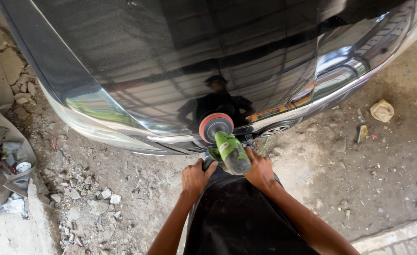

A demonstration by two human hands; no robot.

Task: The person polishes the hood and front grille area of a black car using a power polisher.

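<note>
Both the left hand (195, 178) and right hand (260, 170) grip a green polisher (231, 151), its red-rimmed pad just ahead touching the glossy black car (180, 52).

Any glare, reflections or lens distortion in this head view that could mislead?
Head view: wide-angle bending at the edges; the glossy black car panel mirrors a roof and a person above the polisher; both hands sharp, daylight even.
</note>
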